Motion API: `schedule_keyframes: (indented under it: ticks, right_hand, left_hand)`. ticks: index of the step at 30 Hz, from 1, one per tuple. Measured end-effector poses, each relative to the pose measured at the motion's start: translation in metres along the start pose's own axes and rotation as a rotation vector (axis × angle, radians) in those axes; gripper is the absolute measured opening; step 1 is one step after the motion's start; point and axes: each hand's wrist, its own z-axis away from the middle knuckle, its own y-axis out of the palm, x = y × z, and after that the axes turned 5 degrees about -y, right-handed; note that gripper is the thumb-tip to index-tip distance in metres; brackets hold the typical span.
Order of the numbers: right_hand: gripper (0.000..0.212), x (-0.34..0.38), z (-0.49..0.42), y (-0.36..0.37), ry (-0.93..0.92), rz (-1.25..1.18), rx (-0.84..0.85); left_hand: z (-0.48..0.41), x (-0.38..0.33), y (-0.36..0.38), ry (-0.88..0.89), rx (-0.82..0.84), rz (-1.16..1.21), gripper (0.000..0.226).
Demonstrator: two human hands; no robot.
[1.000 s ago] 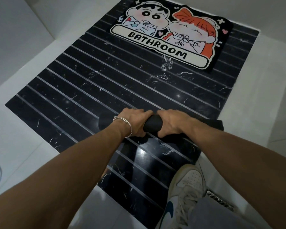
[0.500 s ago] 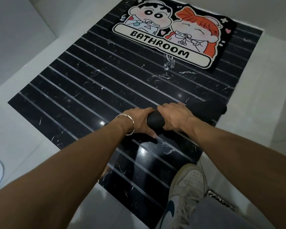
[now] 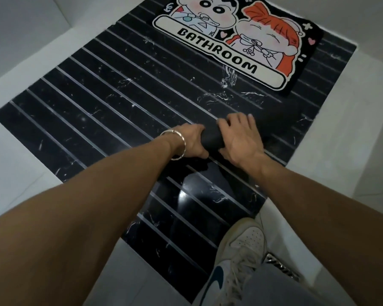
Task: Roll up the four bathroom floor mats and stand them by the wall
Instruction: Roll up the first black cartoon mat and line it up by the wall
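While the rolled mat (image 3: 210, 140) sits just right of frame centre, both your hands are on it. It's a black tube lying on the black striped floor (image 3: 97, 102), running from centre up toward the right edge. The far end is blurred, so I can't tell where it stops.

Your left hand (image 3: 191, 143) is clamped on the near-left end with the fingers curled round it, and there's a silver bracelet (image 3: 178, 149) on that wrist. Your right hand (image 3: 241, 138) lies across the tube just beside the left, fingers wrapped over the top and thumb on the near side, so it's gripping too. A short bare stretch of tube shows between the hands.

The cartoon mat (image 3: 237, 47) reading BATHROOM lies flat at top centre-right, well apart from the roll. A white sneaker (image 3: 241, 248) is at lower right, at the striped floor's right edge. A metal drain grate (image 3: 282, 267) is just right of it, on the white tile (image 3: 341, 151).
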Motion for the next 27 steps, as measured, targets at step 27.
schedule_keyframes:
  ticks: [27]
  right_hand:
    - [0.063,0.200,-0.201,-0.083,-0.062,-1.024,0.176]
  left_hand:
    - [-0.015,0.200,-0.141,-0.569,-0.432,1.219,0.036]
